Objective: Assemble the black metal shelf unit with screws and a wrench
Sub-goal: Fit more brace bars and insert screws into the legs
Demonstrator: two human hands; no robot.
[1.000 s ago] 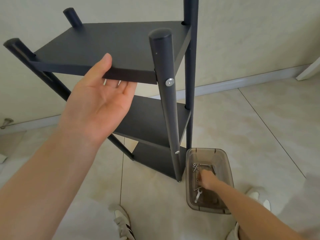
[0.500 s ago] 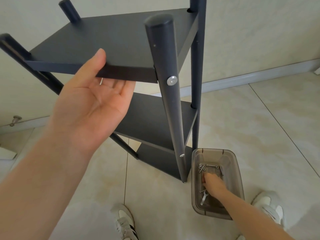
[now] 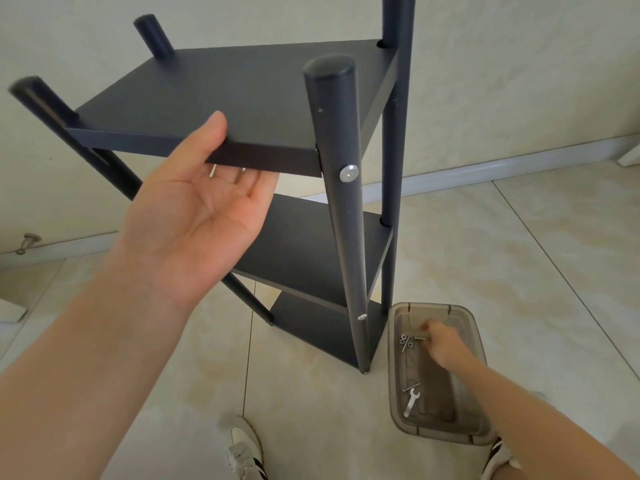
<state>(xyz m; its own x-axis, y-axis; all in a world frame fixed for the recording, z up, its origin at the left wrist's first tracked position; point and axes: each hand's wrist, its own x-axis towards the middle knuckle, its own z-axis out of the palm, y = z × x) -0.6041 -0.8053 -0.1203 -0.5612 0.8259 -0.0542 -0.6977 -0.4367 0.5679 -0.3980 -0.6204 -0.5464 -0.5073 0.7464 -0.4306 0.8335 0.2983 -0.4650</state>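
Shelf unit point(image 3: 242, 98): black, three tiers, standing on the tiled floor.
Left hand point(image 3: 201, 216): palm up, thumb atop the top shelf's front edge, fingers beneath, pinching it.
Bin point(image 3: 440, 407): smoky plastic, just beside the unit's foot.
Right hand point(image 3: 445, 346): inside the bin, fingers curled at the screws; hold unclear.
Wrench point(image 3: 411, 402): on the bin's floor.
Screws point(image 3: 405, 341): bin's far end.
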